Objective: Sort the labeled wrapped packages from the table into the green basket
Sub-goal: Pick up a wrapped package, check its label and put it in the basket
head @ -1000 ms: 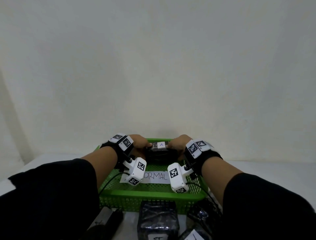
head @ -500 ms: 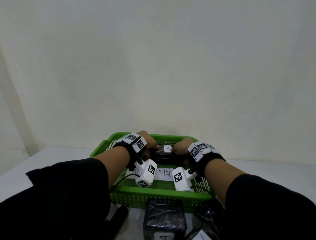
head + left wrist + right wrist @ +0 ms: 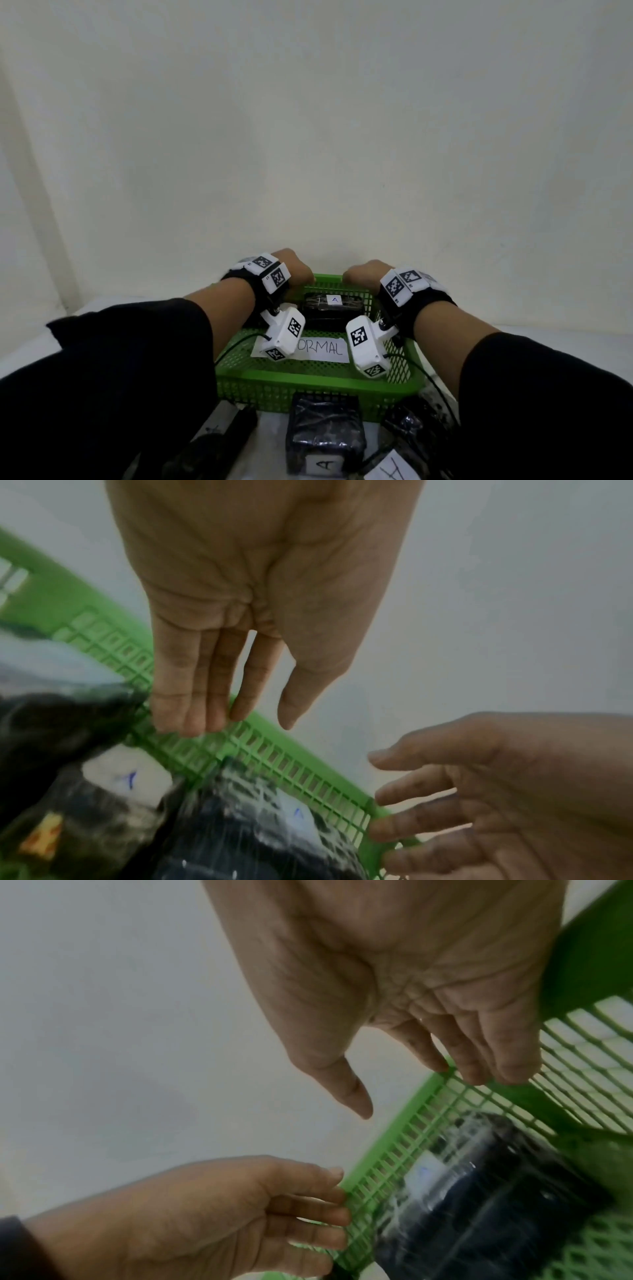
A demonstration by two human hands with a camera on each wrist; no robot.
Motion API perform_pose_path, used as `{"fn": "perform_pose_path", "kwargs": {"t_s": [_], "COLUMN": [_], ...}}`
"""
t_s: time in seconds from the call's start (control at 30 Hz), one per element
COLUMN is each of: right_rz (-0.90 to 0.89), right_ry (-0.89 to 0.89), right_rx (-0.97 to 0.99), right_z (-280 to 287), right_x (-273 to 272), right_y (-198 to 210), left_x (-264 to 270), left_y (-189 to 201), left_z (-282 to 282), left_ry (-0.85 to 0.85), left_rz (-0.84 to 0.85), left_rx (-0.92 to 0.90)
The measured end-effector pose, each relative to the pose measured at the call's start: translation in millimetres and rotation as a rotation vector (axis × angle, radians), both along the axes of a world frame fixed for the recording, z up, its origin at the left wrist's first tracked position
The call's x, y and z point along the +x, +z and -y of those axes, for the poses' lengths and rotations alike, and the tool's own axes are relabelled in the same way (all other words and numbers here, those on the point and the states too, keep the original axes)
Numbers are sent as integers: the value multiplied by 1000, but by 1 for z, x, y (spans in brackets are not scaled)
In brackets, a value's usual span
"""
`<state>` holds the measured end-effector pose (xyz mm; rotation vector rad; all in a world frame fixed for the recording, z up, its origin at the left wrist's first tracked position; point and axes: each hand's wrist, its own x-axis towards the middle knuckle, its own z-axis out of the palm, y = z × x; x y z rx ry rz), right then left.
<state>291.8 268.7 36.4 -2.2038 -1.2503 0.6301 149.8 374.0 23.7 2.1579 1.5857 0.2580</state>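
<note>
1. Nearest us, along the bottom edge of the head view, we are seeing packages waiting on the table [image 3: 24,346]: a wrapped cube package [image 3: 325,433] with an "A" label at bottom centre, a long dark package [image 3: 219,442] at lower left, and another labelled package [image 3: 407,442] at lower right, partly cut off by the frame. We are judging these as still left to sort.

2. Just beyond them, the green basket [image 3: 318,382] is sitting at centre frame with a paper sign [image 3: 322,349] on its floor reading "ORMAL", its start hidden behind a wrist camera.

3. Further in, against the far wall of the basket, a dark package labelled "A" [image 3: 334,305] is lying inside, so we are counting at least one as done. The blurred left wrist view is hinting at two labelled packages there; we cannot tell for sure.

4. Farthest, both hands are hovering over the basket's far rim. Our left hand [image 3: 260,593] is released, fingers straight and holding nothing; our right hand [image 3: 411,988] is likewise released and empty, fingertips near the mesh.
</note>
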Motion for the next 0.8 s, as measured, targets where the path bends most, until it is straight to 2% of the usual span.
{"fn": "perform_pose_path", "kwargs": {"t_s": [0.07,0.17,0.37,0.53,0.8], "right_rz": [81,105,219,342,519], "right_ry": [36,68,190,343,443], "right_rx": [25,65,210,207,55], "right_z": [8,23,71,116,163], "right_x": [0,-4,-24,-53,-90], "right_y": [19,43,60,54,20], "left_x": [-9,-28,-72,-107,-145], "left_y": [17,50,83,72,37], "left_z": [2,17,76,129,197], "left_ry": [-59,-170,-347,-448,-506], "left_rz": [-7,-31,-114,-238,-316], "left_rx": [82,192,360,424,390]}}
